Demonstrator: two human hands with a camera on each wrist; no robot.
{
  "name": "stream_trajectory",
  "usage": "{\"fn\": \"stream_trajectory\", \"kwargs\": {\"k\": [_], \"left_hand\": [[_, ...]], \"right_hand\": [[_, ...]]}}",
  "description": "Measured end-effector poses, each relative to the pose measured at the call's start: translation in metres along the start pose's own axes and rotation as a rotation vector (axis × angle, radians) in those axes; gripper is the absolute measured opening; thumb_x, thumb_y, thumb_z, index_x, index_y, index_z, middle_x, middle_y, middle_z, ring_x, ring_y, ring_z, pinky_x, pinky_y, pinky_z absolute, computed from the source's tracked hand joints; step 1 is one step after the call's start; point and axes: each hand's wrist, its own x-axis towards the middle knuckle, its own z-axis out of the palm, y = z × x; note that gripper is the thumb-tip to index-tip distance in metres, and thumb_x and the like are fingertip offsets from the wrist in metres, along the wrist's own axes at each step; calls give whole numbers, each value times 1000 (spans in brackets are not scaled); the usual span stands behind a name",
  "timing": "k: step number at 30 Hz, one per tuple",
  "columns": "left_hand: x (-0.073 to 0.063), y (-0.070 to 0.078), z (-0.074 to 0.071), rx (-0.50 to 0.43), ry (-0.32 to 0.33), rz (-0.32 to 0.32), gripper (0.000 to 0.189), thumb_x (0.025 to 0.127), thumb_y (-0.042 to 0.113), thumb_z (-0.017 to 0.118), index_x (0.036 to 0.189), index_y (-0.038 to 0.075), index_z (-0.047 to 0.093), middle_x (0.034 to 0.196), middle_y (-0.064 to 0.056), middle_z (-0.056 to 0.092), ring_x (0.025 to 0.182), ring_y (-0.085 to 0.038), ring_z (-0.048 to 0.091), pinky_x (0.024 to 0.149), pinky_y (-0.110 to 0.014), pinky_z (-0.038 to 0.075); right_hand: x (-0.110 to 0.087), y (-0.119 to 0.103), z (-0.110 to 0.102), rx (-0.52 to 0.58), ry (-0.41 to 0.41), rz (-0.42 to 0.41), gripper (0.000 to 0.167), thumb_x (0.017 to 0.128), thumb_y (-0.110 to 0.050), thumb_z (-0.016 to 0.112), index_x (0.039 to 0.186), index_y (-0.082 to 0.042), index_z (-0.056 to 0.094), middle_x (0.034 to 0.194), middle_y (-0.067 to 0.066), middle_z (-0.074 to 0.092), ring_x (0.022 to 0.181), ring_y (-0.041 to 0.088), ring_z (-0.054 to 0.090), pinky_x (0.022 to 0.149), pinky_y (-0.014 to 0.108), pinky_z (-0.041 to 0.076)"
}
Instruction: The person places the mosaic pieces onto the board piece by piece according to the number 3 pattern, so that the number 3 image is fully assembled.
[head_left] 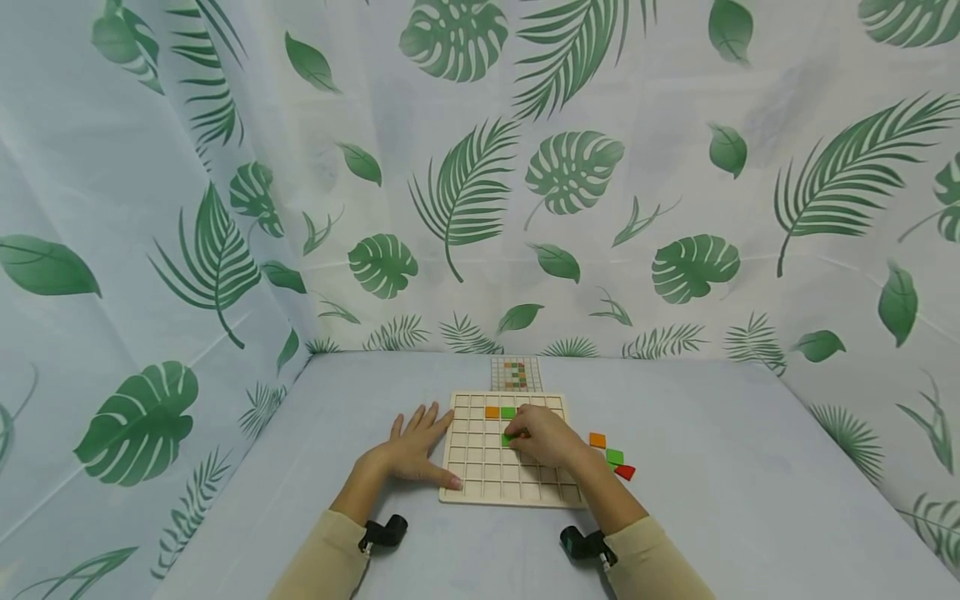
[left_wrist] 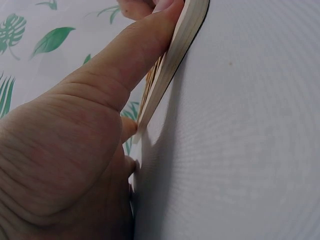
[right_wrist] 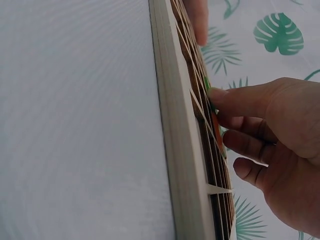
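Observation:
A wooden grid board [head_left: 480,472] lies on the table with square cells. My left hand [head_left: 408,451] is spread at its left side, the thumb on the near left corner and the index fingertip at the left edge. Over the board's middle, my right hand [head_left: 546,437] has its thumb and fingertips curled at a green square tile [head_left: 507,440], partly covered by them. In the right wrist view the thumb meets the green tile [right_wrist: 207,83] at the board's surface. An orange tile [head_left: 492,412] and another green tile [head_left: 508,412] sit side by side in a far row.
Right of the board lie an orange tile [head_left: 597,440], a green tile [head_left: 615,457] and a red piece [head_left: 626,472], with more green beside them. A pattern card [head_left: 516,374] with a coloured grid lies behind the board. Leaf-printed curtains [head_left: 465,275] hang behind and at the left.

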Motion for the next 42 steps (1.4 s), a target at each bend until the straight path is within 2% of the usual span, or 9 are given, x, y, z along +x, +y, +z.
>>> {"fn": "stream_trajectory", "kwargs": {"k": [4, 7, 11, 15, 24, 33, 38, 42], "left_hand": [[0, -1, 0, -2, -3, -1, 130, 71, 79, 77, 169, 21, 15, 176, -17, 2, 163, -40, -3, 124, -71, -5], [-1, -1, 0, -2, -1, 1, 130, 71, 78, 77, 169, 19, 15, 175, -18, 2, 162, -41, -3, 124, -71, -4], [-1, 0, 0, -6, -1, 9, 130, 72, 78, 78, 169, 18, 15, 175, -19, 2, 162, -42, -3, 124, -72, -4], [0, 1, 0, -2, 4, 11, 130, 71, 78, 78, 169, 18, 16, 175, -19, 3, 162, -42, -2, 124, -72, -3], [0, 0, 1, 6, 6, 2, 131, 69, 80, 78, 169, 19, 17, 176, -18, 4, 163, -42, 0, 124, -72, -3], [1, 1, 1, 22, 6, -4, 131, 70, 80, 78, 169, 20, 16, 176, -17, 4, 163, -41, -1, 125, -71, -2], [2, 1, 1, 26, 6, -5, 131, 70, 80, 77, 169, 19, 17, 176, -17, 4, 163, -40, -1, 125, -71, -2], [1, 1, 2, 24, 1, -11, 131, 70, 80, 77, 169, 21, 16, 176, -16, 3, 163, -39, -2, 125, -70, -3]], "right_hand": [[2, 1, 2, 3, 0, -1, 7, 91, -5, 78, 97, -8, 81, 92, 1, 69, 83, 14, 56, 73, 27, 48], [1, 2, 3, 6, 25, 31, 11, 92, -11, 78, 102, -8, 82, 94, 0, 70, 81, 13, 56, 70, 27, 48], [-1, 3, -1, 33, 109, 79, 21, 94, -19, 78, 112, -8, 80, 103, 0, 72, 82, 11, 57, 71, 28, 50], [-6, 7, -9, 81, 178, 88, 20, 96, -19, 76, 113, -9, 79, 106, 2, 72, 85, 13, 57, 70, 29, 50], [-20, 25, -23, 145, 198, 166, 30, 97, -21, 75, 124, -7, 75, 113, 4, 73, 88, 15, 58, 68, 25, 49], [-32, 39, -39, 123, 257, 190, 37, 99, -23, 73, 132, -7, 70, 108, 3, 71, 92, 18, 60, 73, 30, 50], [-43, 49, -46, 145, 250, 231, 38, 99, -24, 73, 134, -8, 68, 110, 4, 70, 93, 20, 59, 65, 29, 53], [-50, 57, -50, 145, 253, 260, 39, 100, -24, 73, 134, -7, 68, 112, 5, 70, 95, 21, 59, 66, 27, 53]]}}
